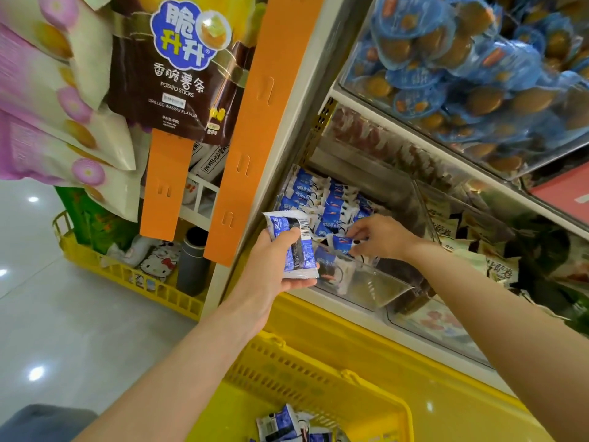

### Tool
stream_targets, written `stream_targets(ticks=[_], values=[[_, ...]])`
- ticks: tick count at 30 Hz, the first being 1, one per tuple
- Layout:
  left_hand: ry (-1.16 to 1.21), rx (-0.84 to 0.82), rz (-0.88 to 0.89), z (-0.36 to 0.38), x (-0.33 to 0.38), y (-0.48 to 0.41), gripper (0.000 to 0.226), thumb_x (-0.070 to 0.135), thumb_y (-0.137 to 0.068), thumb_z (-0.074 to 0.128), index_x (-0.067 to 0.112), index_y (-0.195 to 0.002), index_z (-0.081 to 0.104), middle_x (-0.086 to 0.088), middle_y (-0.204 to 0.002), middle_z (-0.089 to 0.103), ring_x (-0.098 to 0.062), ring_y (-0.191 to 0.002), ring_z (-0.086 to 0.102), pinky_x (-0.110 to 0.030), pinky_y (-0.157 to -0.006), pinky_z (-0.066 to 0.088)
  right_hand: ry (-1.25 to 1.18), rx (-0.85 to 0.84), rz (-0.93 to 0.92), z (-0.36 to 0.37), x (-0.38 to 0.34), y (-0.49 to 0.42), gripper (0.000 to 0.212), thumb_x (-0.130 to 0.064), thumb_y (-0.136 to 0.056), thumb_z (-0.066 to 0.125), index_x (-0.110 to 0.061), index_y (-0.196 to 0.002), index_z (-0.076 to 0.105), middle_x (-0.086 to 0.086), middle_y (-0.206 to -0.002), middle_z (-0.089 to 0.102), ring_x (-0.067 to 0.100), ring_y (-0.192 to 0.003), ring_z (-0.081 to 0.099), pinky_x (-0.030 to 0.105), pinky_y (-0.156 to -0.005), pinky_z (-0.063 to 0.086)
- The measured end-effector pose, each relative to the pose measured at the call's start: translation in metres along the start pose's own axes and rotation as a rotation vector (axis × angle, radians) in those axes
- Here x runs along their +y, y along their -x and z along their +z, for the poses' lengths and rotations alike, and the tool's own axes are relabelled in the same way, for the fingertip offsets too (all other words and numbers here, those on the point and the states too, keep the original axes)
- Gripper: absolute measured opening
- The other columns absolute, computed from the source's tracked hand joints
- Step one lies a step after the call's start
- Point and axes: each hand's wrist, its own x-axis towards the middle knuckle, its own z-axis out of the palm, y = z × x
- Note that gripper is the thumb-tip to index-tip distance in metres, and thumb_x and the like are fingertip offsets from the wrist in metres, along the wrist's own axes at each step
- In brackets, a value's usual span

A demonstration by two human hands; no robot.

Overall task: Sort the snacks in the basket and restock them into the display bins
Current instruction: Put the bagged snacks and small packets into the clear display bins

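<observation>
The left hand [271, 269] grips a small stack of blue-and-white foil snack packets [294, 250], with the thumb across the front. Nearest, below the forearms, the yellow slotted plastic basket [318, 374] holds loose packets [280, 424] of the same kind. Farther on, the right hand [381, 237] pinches a single blue-and-white packet [342, 243] just over the front edge of the clear plastic display bin [376, 285]. Rows of matching packets [322, 199] stand toward its back wall.
</observation>
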Motion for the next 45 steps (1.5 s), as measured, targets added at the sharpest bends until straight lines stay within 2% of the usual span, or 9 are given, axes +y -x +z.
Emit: stream_targets(ticks=[11, 14, 17, 20, 23, 29, 34, 39, 45], values=[[0.001, 0.004, -0.012, 0.003, -0.002, -0.002, 0.004, 0.020, -0.091, 0.053, 0.023, -0.092, 0.053, -0.007, -0.082, 0.064, -0.022, -0.065, 0.066, -0.044, -0.064, 0.057, -0.333, -0.099, -0.115, 0.012, 0.004, -0.009, 0.025, -0.006, -0.080, 0.069, -0.023, -0.097, 0.062, -0.010, -0.102, 0.063, 0.002, -0.095, 0.059, 0.011, -0.078, 0.047], [-0.012, -0.005, -0.014, 0.004, -0.003, -0.001, 0.010, 0.020, -0.091, 0.053, 0.021, -0.101, 0.053, -0.008, -0.086, 0.065, -0.023, -0.069, 0.067, -0.046, -0.068, 0.057, -0.334, -0.147, -0.082, 0.014, -0.005, -0.013, 0.008, -0.018, -0.090, 0.061, -0.023, -0.095, 0.061, -0.008, -0.095, 0.062, -0.001, -0.081, 0.058, 0.009, -0.066, 0.046], [-0.003, -0.017, -0.022, 0.004, -0.004, 0.002, 0.008, 0.016, -0.092, 0.050, 0.019, -0.099, 0.052, -0.009, -0.088, 0.064, -0.027, -0.076, 0.066, -0.044, -0.067, 0.057, -0.316, -0.259, 0.008, 0.009, -0.011, -0.006, 0.030, -0.039, -0.098, 0.040, -0.021, -0.110, 0.060, -0.005, -0.104, 0.061, 0.008, -0.091, 0.057, 0.017, -0.076, 0.046], [-0.022, -0.036, -0.019, 0.004, -0.003, 0.004, 0.013, 0.009, -0.094, 0.044, 0.020, -0.095, 0.050, -0.010, -0.091, 0.063, -0.027, -0.079, 0.065, -0.045, -0.068, 0.057, -0.361, -0.045, -0.026, -0.001, -0.019, 0.009, 0.040, -0.038, -0.100, 0.032, -0.016, -0.121, 0.058, -0.001, -0.120, 0.060, 0.013, -0.107, 0.056, 0.025, -0.095, 0.041], [-0.060, -0.067, 0.001, 0.006, -0.002, 0.007, 0.021, 0.006, -0.094, 0.041, 0.025, -0.094, 0.051, -0.008, -0.096, 0.063, -0.025, -0.082, 0.064, -0.046, -0.071, 0.056, -0.611, 0.233, -0.081, -0.005, -0.040, 0.036, 0.029, -0.033, -0.100, 0.035, -0.021, -0.110, 0.059, -0.006, -0.104, 0.064, 0.009, -0.094, 0.061, 0.028, -0.089, 0.050], [-0.285, -0.220, -0.036, 0.008, -0.003, 0.017, 0.021, 0.013, -0.095, 0.046, 0.023, -0.112, 0.055, -0.007, -0.105, 0.065, -0.023, -0.092, 0.066, -0.039, -0.077, 0.057, -0.635, 0.179, -0.204, 0.002, -0.066, 0.088, 0.016, -0.030, -0.095, 0.049, -0.022, -0.096, 0.063, -0.003, -0.094, 0.068, 0.010, -0.081, 0.066, 0.022, -0.066, 0.056], [-0.494, -0.112, 0.013, 0.005, -0.007, 0.019, 0.024, 0.026, -0.093, 0.051, 0.017, -0.115, 0.048, -0.002, -0.107, 0.058, -0.016, -0.093, 0.063, -0.024, -0.067, 0.054, -0.714, 0.468, -0.144, -0.002, -0.063, 0.114, 0.003, -0.022, -0.082, 0.069, -0.020, -0.080, 0.068, -0.005, -0.080, 0.069, 0.014, -0.073, 0.066, 0.036, -0.074, 0.057], [-0.176, -0.225, -0.217, 0.010, -0.011, 0.026, 0.039, 0.035, -0.098, 0.034, 0.007, -0.107, 0.059, -0.014, -0.087, 0.069, -0.026, -0.077, 0.066, -0.036, -0.068, 0.056, -0.224, 0.568, -0.491, 0.011, -0.064, 0.144, 0.005, -0.012, -0.077, 0.073, -0.015, -0.081, 0.073, -0.002, -0.091, 0.069, 0.012, -0.087, 0.065, 0.034, -0.076, 0.056], [-0.130, -0.107, -0.089, 0.013, -0.012, 0.027, 0.012, 0.013, -0.087, 0.058, 0.006, -0.097, 0.059, -0.009, -0.087, 0.062, -0.014, -0.074, 0.055, -0.022, -0.059, 0.049, -0.036, 0.474, -0.585, 0.029, -0.059, 0.163, 0.014, -0.013, -0.088, 0.060, -0.009, -0.097, 0.070, 0.004, -0.109, 0.065, 0.018, -0.105, 0.062, 0.036, -0.082, 0.055]])
